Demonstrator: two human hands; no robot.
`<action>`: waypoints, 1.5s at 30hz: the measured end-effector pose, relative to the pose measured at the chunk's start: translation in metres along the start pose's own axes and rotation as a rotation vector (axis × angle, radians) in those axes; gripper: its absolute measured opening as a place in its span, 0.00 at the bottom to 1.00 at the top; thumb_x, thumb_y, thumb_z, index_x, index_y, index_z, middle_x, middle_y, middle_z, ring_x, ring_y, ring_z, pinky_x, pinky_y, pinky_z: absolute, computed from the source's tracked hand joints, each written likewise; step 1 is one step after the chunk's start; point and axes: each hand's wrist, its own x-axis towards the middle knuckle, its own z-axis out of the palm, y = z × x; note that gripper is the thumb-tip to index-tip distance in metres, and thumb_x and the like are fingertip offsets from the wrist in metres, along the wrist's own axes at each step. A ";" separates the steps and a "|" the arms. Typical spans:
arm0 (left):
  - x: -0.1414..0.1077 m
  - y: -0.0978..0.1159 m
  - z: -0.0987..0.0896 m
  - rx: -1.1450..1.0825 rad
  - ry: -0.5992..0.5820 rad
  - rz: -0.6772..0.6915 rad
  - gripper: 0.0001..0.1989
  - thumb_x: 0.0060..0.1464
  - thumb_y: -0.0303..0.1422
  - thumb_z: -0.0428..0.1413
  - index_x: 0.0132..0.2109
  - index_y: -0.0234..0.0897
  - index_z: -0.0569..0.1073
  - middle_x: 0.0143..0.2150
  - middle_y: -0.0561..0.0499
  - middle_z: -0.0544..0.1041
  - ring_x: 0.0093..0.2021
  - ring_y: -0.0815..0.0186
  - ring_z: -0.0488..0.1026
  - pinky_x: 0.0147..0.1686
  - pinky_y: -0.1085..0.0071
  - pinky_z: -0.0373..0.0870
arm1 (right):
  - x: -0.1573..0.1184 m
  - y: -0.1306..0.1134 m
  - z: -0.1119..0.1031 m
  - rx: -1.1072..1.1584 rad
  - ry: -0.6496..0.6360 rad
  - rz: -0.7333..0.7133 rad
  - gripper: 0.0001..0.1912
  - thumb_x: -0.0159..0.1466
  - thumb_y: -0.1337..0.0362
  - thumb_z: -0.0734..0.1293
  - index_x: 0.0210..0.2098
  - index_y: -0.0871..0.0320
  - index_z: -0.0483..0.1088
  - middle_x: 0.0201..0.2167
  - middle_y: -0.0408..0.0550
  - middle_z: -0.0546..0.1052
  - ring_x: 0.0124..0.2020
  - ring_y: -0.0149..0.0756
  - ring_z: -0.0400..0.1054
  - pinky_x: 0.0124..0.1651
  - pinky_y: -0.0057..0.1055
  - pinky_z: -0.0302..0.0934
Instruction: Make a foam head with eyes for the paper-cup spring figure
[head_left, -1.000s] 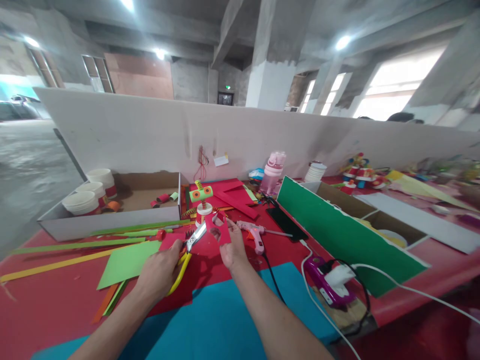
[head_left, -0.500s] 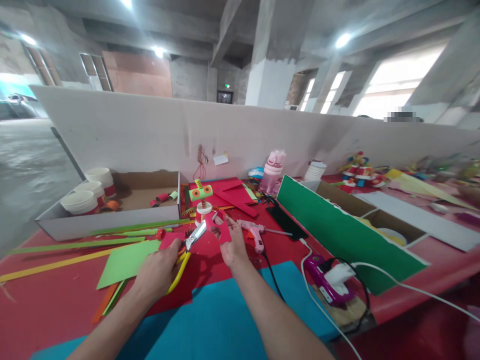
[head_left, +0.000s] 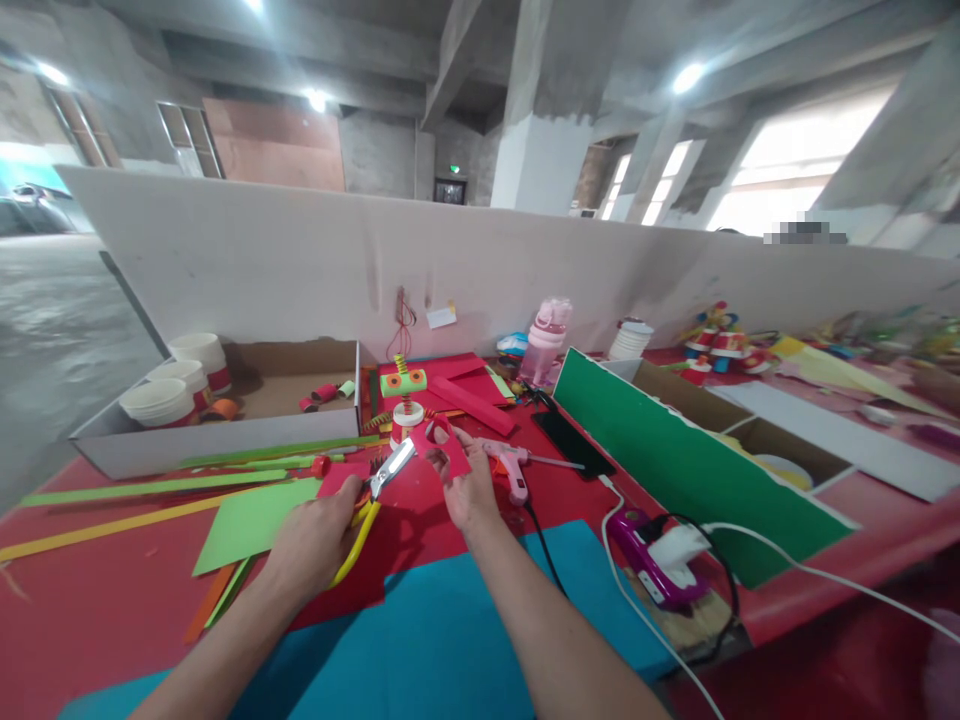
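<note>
My left hand [head_left: 322,530] is closed round the yellow handles of a pair of scissors [head_left: 391,466], whose blades point up and to the right. In my right hand [head_left: 469,490] is a piece of red paper [head_left: 456,458] with a curved cut edge, pinched between the fingers. The blade tips lie close to the paper's left side; whether they touch it I cannot tell. Just behind stands a paper-cup figure [head_left: 407,420] with a spring neck and a green head [head_left: 403,382] with orange eyes. A pink glue gun [head_left: 514,470] lies right of my right hand.
Left is a cardboard box [head_left: 217,446] with paper cups [head_left: 159,402]. Paper strips [head_left: 150,487] and a light green sheet [head_left: 259,525] lie nearby. A blue sheet [head_left: 450,640] is in front. Rightward are a phone [head_left: 574,445], a purple power strip [head_left: 660,570] with cables, and a green-sided box [head_left: 675,465].
The red paper has turned in my right hand and its curved edge shows more. The scissors have shifted very slightly; my left hand stays almost in place.
</note>
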 end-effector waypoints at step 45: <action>-0.001 -0.005 -0.004 -0.008 -0.018 0.021 0.14 0.61 0.35 0.40 0.52 0.37 0.59 0.37 0.42 0.78 0.36 0.54 0.76 0.28 0.68 0.61 | 0.010 0.001 -0.022 -0.312 0.081 -0.095 0.20 0.42 0.62 0.76 0.36 0.57 0.75 0.32 0.44 0.80 0.35 0.36 0.73 0.43 0.33 0.67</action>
